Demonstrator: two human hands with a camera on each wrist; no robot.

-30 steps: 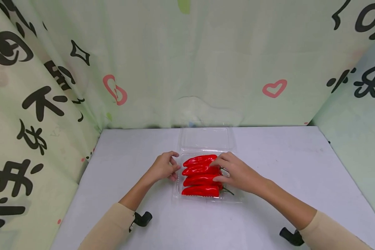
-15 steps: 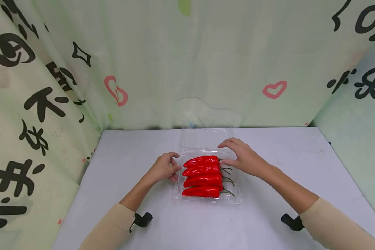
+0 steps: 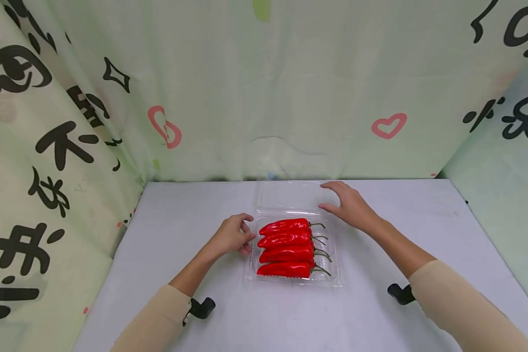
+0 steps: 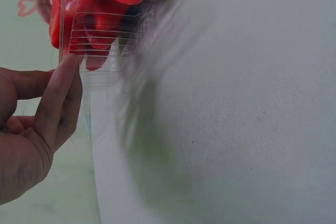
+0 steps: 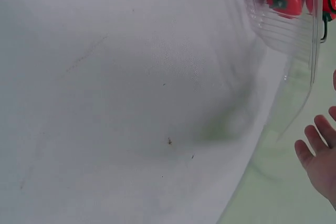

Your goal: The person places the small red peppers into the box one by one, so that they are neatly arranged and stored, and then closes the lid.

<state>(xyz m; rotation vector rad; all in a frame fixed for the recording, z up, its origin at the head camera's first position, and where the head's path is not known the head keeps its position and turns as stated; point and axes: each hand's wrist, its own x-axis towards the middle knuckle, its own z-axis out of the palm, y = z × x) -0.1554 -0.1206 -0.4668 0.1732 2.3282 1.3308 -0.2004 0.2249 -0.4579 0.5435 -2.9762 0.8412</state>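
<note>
Red peppers (image 3: 286, 254) with green stems lie side by side in a clear plastic clamshell box (image 3: 336, 278) in the head view. Its transparent lid (image 3: 290, 196) is folded back flat toward the far edge of the table. At the box's left side is my left hand (image 3: 232, 235); in the left wrist view its fingertips (image 4: 68, 62) are right at the rim, fingers fairly straight. My right hand (image 3: 351, 206) is beside the lid's right edge, thumb and fingers spread and holding nothing. In the right wrist view, its fingers (image 5: 314, 139) point toward the lid side of the box.
A white table (image 3: 400, 220) bears the box near its far edge. Pale green curtains (image 3: 290, 98) with dark characters and pink hearts hang behind and on both sides. A black wrist device (image 3: 201, 309) sits at the left sleeve, another black device (image 3: 401, 293) at the right.
My right hand has left the peppers' stem end and moved away from me, up beside the open lid. The peppers' stems now show fully. My left hand stays at the box's left side.
</note>
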